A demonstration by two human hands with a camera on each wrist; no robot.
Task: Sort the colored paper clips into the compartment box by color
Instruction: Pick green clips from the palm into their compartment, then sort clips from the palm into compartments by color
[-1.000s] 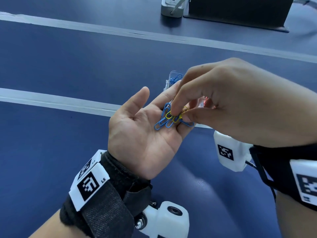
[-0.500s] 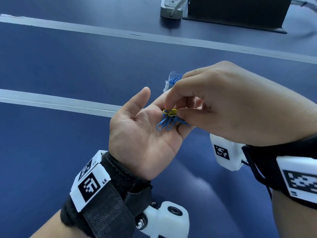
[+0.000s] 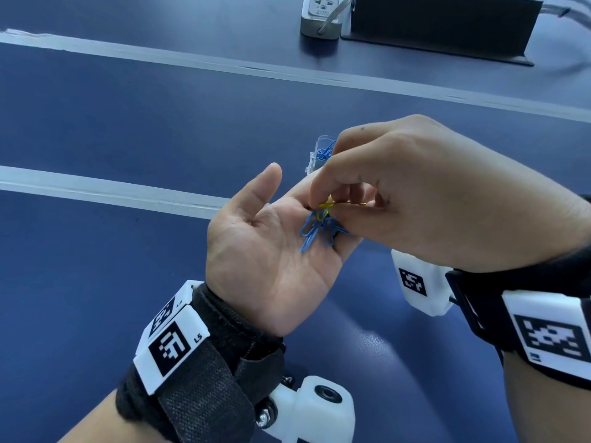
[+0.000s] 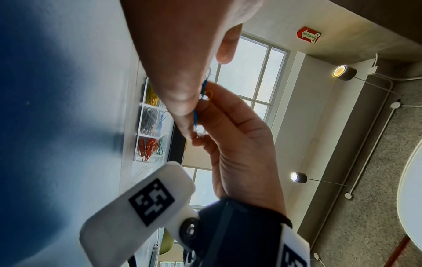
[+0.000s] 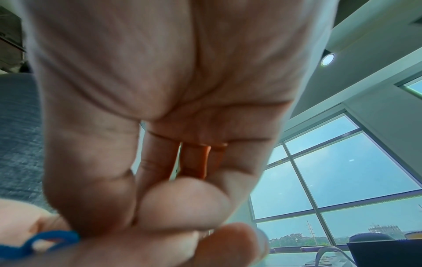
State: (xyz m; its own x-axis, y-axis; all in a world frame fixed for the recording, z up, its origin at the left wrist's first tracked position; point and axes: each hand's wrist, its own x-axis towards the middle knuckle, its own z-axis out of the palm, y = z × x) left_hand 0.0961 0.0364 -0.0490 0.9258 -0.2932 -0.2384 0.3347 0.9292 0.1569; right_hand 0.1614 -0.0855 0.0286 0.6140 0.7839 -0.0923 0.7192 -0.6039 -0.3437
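My left hand (image 3: pixel 287 203) lies palm up above the blue table, fingers straight, with a small tangle of blue paper clips (image 3: pixel 315 231) resting on them. My right hand (image 3: pixel 323 201) reaches over from the right and pinches a yellow paper clip (image 3: pixel 327 206) at the top of that tangle. The left wrist view shows the same yellow paper clip (image 4: pixel 210 94) and the blue paper clips (image 4: pixel 196 115) between both hands. The clear compartment box (image 3: pixel 321 151) stands behind the hands, mostly hidden. From the left wrist, the compartment box (image 4: pixel 160 136) holds yellow, grey, red and green clips.
A white power strip (image 3: pixel 319 17) and a black stand (image 3: pixel 441 27) sit at the table's far edge. Two pale tape lines (image 3: pixel 96 187) cross the blue table (image 3: pixel 128 123).
The right hand's fingers have closed on the yellow clip and drawn it up off the blue clips. The left hand has stayed palm up.
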